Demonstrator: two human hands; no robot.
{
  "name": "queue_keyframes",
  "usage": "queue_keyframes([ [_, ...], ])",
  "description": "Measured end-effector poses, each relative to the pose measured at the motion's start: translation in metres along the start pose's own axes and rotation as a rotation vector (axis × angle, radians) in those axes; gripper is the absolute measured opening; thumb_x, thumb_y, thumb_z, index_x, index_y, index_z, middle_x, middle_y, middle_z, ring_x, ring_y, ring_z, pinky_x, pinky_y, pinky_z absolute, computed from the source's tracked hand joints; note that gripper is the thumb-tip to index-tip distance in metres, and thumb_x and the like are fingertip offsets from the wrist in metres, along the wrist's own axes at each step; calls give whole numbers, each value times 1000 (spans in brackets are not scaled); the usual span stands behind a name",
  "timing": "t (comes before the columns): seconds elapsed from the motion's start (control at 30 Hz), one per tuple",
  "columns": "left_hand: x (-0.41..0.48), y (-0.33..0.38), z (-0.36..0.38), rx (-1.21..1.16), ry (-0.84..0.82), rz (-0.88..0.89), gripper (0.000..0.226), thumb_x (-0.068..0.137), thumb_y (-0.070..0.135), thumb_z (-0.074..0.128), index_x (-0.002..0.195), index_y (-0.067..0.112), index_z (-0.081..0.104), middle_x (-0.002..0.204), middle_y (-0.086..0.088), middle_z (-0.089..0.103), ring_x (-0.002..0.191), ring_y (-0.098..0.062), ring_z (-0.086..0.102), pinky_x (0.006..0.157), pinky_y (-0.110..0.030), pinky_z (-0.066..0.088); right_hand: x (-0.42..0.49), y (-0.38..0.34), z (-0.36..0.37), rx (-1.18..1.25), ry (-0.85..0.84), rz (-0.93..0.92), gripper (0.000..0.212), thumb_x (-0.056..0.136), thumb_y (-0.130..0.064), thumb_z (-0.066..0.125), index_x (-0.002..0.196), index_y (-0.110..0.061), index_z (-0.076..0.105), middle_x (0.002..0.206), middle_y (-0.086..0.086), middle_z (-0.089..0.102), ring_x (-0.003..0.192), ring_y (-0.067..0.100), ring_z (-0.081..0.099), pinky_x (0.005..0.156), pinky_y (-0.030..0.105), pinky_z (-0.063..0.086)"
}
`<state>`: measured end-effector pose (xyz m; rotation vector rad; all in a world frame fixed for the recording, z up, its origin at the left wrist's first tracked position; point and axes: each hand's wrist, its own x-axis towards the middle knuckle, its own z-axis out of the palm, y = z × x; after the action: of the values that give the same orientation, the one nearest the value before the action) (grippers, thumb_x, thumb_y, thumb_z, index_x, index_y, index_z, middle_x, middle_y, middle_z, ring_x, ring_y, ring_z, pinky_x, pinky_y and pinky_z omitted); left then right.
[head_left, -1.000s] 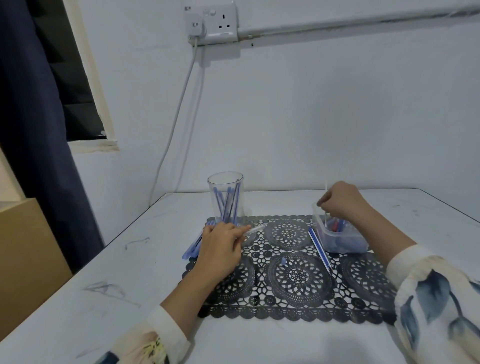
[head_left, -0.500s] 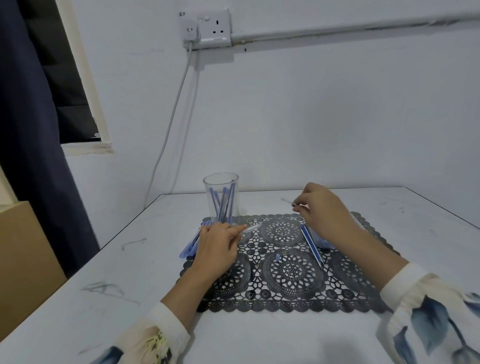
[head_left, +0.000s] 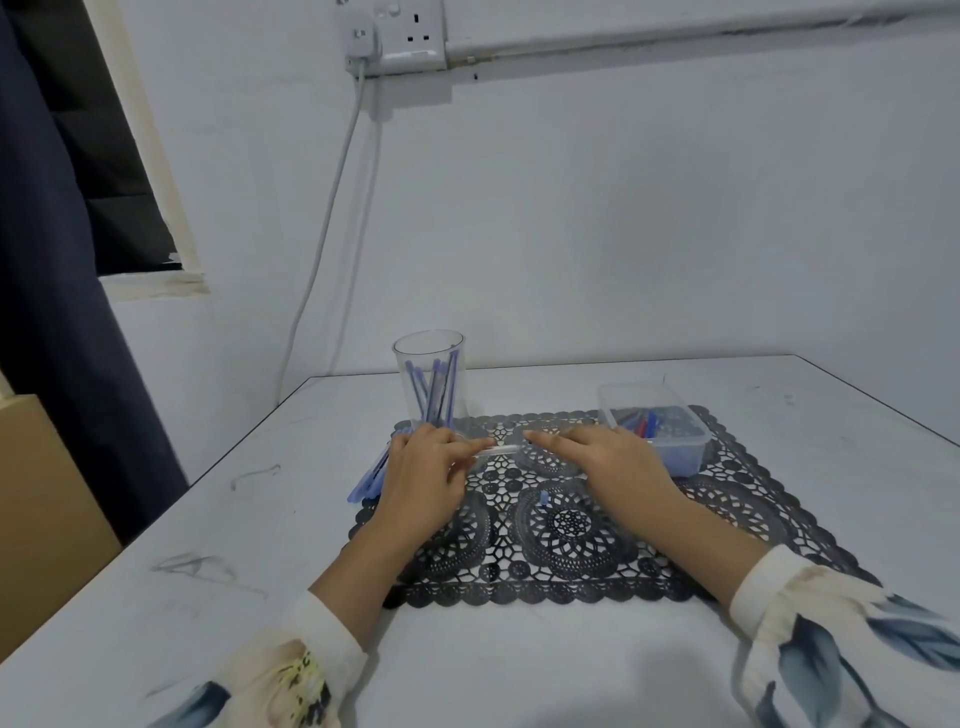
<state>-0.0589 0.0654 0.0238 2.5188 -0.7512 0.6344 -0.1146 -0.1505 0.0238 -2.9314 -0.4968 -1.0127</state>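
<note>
My left hand (head_left: 423, 475) rests on the black lace mat (head_left: 571, 566) and pinches a clear pen barrel (head_left: 496, 451) that points right. My right hand (head_left: 610, 460) reaches left, and its fingertips meet the barrel's right end, pinching a thin refill that is mostly hidden by the fingers. A clear cup (head_left: 431, 382) with several blue pens stands just behind my left hand. Behind my right hand sits a clear plastic box (head_left: 675, 441) holding blue and red pen parts.
A heap of blue pens (head_left: 370, 480) lies at the mat's left edge, partly under my left hand. One small blue cap (head_left: 544, 498) lies mid-mat. The white table (head_left: 208, 519) meets the wall behind; a cardboard box (head_left: 41, 509) and dark curtain stand left.
My right hand has left the plastic box with a thin refill and come left and down to the barrel's end. My left hand has stayed in place.
</note>
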Motion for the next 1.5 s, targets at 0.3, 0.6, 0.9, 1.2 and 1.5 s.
queue_keyframes([
  [0.3, 0, 2, -2, -45, 36, 17, 42, 87, 11, 58, 117, 39, 61, 93, 14, 62, 94, -8, 46, 84, -27, 24, 0, 6, 14, -32, 47, -29, 79, 56, 1, 83, 123, -31, 58, 87, -1, 70, 76, 19, 66, 64, 39, 55],
  [0.6, 0, 1, -1, -44, 33, 35, 39, 87, 14, 60, 117, 38, 62, 90, 13, 61, 92, -10, 46, 82, -28, 25, 1, 7, 22, -33, 122, -63, 75, 56, 1, 83, 121, -29, 60, 87, 1, 71, 75, 20, 67, 63, 39, 56],
  [0.9, -1, 4, -1, -58, 43, 60, 39, 86, 10, 61, 117, 34, 63, 90, 7, 64, 88, -11, 44, 78, -28, 27, 0, 7, 21, -21, 182, -82, 73, 52, 4, 84, 116, -26, 64, 85, -1, 70, 74, 18, 66, 63, 34, 55],
  [1.2, -3, 7, -3, -52, 16, 45, 39, 89, 13, 59, 120, 36, 60, 91, 10, 62, 87, -6, 39, 81, -28, 28, 1, 3, 17, 25, 197, -15, 65, 44, 9, 83, 102, -18, 72, 79, 0, 71, 65, 16, 66, 49, 24, 51],
  [1.5, -2, 6, -4, -29, 41, 54, 42, 86, 9, 61, 119, 35, 61, 91, 9, 63, 93, -12, 46, 81, -27, 26, -1, -1, 8, -78, 259, 227, 25, 77, -37, 72, 79, -12, 74, 71, 3, 70, 63, 20, 65, 50, 27, 51],
])
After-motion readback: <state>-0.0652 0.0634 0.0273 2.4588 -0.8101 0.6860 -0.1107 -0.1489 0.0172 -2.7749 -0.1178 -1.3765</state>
